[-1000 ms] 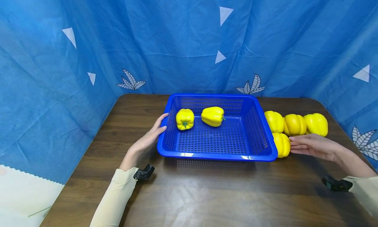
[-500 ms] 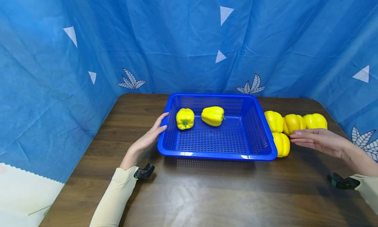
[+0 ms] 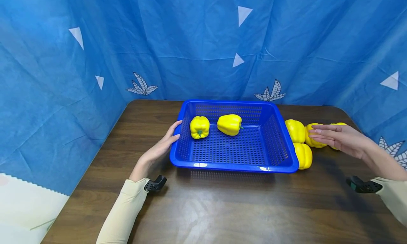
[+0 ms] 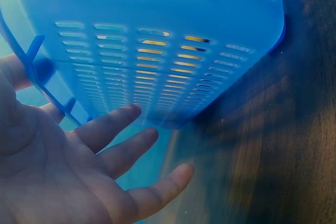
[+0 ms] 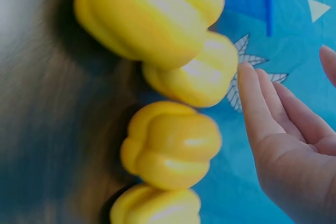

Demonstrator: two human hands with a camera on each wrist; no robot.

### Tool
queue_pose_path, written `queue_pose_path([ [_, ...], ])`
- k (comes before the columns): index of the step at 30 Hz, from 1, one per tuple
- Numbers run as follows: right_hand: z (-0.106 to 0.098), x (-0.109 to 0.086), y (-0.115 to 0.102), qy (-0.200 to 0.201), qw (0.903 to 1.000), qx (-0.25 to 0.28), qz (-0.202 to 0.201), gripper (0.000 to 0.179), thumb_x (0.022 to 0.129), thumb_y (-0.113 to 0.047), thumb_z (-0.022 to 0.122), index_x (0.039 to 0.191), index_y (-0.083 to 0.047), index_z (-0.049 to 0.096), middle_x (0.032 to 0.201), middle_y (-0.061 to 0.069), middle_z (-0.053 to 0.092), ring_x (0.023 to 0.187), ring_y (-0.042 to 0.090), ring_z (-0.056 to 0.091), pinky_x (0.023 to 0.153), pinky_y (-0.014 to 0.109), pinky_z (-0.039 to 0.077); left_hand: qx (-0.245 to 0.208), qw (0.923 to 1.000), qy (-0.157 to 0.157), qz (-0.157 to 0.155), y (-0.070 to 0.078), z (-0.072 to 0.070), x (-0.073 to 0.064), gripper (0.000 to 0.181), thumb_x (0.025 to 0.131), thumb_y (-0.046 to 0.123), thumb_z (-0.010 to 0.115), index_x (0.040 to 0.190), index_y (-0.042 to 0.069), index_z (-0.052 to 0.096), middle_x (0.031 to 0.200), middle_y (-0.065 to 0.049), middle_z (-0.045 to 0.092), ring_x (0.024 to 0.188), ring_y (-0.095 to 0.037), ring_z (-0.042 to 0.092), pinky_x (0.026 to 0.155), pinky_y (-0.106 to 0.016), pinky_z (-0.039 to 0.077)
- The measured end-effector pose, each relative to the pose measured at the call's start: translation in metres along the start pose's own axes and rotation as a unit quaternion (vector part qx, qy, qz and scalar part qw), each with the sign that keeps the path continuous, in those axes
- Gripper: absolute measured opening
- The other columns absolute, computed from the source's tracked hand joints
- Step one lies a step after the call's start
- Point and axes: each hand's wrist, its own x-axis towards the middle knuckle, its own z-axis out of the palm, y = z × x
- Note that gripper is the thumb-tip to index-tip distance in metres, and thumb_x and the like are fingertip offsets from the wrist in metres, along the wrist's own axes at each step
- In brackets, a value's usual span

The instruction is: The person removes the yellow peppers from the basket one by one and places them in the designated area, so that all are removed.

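Observation:
A blue plastic basket holds two yellow bell peppers, one at the left and one near its middle. At its left rim is my left hand, thumb and index finger over the edge. The left wrist view shows the other fingers spread below the rim, outside the slotted wall. My right hand hovers with extended fingers over the peppers to the right, holding nothing. It partly hides a darker yellow pepper and the rightmost pepper. In the right wrist view the fingers are apart from the peppers.
Two more yellow peppers, a back one and a front one, lie close against the basket's right side. A brown wooden table carries everything. A blue curtain hangs around its back and sides.
My right hand has left the front pepper by the basket and moved up and back over the darker pepper and the rightmost one. The left hand and basket stay put.

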Motion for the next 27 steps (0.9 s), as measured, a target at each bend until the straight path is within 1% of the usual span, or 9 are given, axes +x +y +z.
queue_pose_path([
  [5, 0.011, 0.009, -0.009, 0.055, 0.9982, -0.024, -0.007, 0.033, 0.099, -0.004, 0.039, 0.110, -0.021, 0.064, 0.108, -0.006, 0.071, 0.100, 0.009, 0.068, 0.081, 0.022, 0.056, 0.005, 1.0000, 0.000, 0.004, 0.001, 0.000, 0.000, 0.056, 0.101, 0.032, 0.029, 0.150, 0.030, 0.001, 0.159, -0.008, -0.002, 0.143, -0.040, 0.015, 0.113, -0.061, 0.021],
  [7, 0.016, 0.015, -0.012, 0.056, 0.9981, -0.020, -0.016, 0.032, 0.098, -0.003, 0.040, 0.111, -0.020, 0.063, 0.109, -0.006, 0.070, 0.101, 0.009, 0.068, 0.081, 0.023, 0.056, 0.004, 1.0000, 0.000, 0.004, 0.001, -0.001, 0.000, 0.056, 0.101, 0.032, 0.029, 0.150, 0.029, 0.002, 0.159, -0.008, -0.002, 0.143, -0.040, 0.015, 0.114, -0.061, 0.021],
  [12, 0.030, 0.029, -0.021, 0.085, 0.9947, -0.055, -0.013, 0.025, 0.097, -0.006, 0.045, 0.109, -0.022, 0.060, 0.106, -0.009, 0.070, 0.099, 0.006, 0.068, 0.080, 0.021, 0.056, 0.002, 1.0000, 0.002, 0.001, 0.000, 0.000, -0.001, 0.056, 0.101, 0.032, 0.029, 0.150, 0.029, 0.002, 0.159, -0.008, -0.003, 0.143, -0.040, 0.015, 0.113, -0.061, 0.021],
  [16, 0.042, 0.042, -0.026, 0.095, 0.9925, -0.076, -0.009, 0.021, 0.096, -0.008, 0.047, 0.115, -0.016, 0.051, 0.104, -0.009, 0.071, 0.098, 0.006, 0.068, 0.080, 0.020, 0.056, -0.003, 1.0000, 0.000, -0.001, 0.001, 0.000, -0.001, 0.056, 0.101, 0.032, 0.029, 0.149, 0.030, 0.002, 0.159, -0.008, -0.002, 0.142, -0.041, 0.017, 0.113, -0.061, 0.022],
  [18, 0.047, 0.049, -0.029, 0.093, 0.9924, -0.080, -0.009, 0.028, 0.096, -0.008, 0.048, 0.124, -0.009, 0.044, 0.104, -0.009, 0.071, 0.098, 0.007, 0.068, 0.080, 0.020, 0.056, -0.006, 1.0000, -0.002, -0.001, 0.001, 0.000, -0.001, 0.056, 0.101, 0.032, 0.029, 0.149, 0.030, 0.002, 0.158, -0.009, -0.001, 0.142, -0.041, 0.018, 0.113, -0.061, 0.023],
  [20, 0.053, 0.055, -0.032, 0.089, 0.9922, -0.086, -0.009, 0.044, 0.096, -0.008, 0.049, 0.136, -0.001, 0.033, 0.105, -0.008, 0.071, 0.098, 0.008, 0.068, 0.081, 0.021, 0.055, -0.007, 1.0000, -0.004, 0.001, 0.000, 0.000, -0.001, 0.055, 0.101, 0.032, 0.029, 0.149, 0.030, 0.002, 0.158, -0.009, -0.001, 0.141, -0.041, 0.020, 0.113, -0.061, 0.024],
  [22, 0.059, 0.061, -0.035, 0.094, 0.9892, -0.112, -0.001, 0.058, 0.095, -0.011, 0.051, 0.143, 0.004, 0.021, 0.104, -0.011, 0.070, 0.098, 0.006, 0.068, 0.081, 0.020, 0.055, -0.005, 1.0000, -0.003, 0.002, 0.000, 0.000, -0.001, 0.055, 0.101, 0.033, 0.029, 0.149, 0.030, 0.002, 0.158, -0.009, -0.001, 0.141, -0.041, 0.020, 0.112, -0.061, 0.024],
  [24, 0.063, 0.067, -0.038, 0.094, 0.9856, -0.141, 0.007, 0.067, 0.096, -0.014, 0.051, 0.145, 0.010, 0.011, 0.104, -0.013, 0.069, 0.098, 0.004, 0.067, 0.082, 0.019, 0.055, -0.003, 1.0000, -0.002, 0.001, 0.000, 0.000, -0.001, 0.055, 0.101, 0.033, 0.030, 0.149, 0.031, 0.002, 0.158, -0.008, -0.001, 0.141, -0.041, 0.020, 0.113, -0.060, 0.024],
  [27, 0.069, 0.075, -0.042, 0.091, 0.9783, -0.185, 0.020, 0.070, 0.096, -0.019, 0.051, 0.146, 0.010, 0.011, 0.105, -0.017, 0.066, 0.100, 0.001, 0.066, 0.086, 0.019, 0.053, -0.004, 1.0000, -0.003, 0.002, 0.000, 0.000, -0.001, 0.055, 0.101, 0.033, 0.030, 0.149, 0.031, 0.002, 0.158, -0.009, -0.001, 0.141, -0.041, 0.020, 0.112, -0.061, 0.024],
])
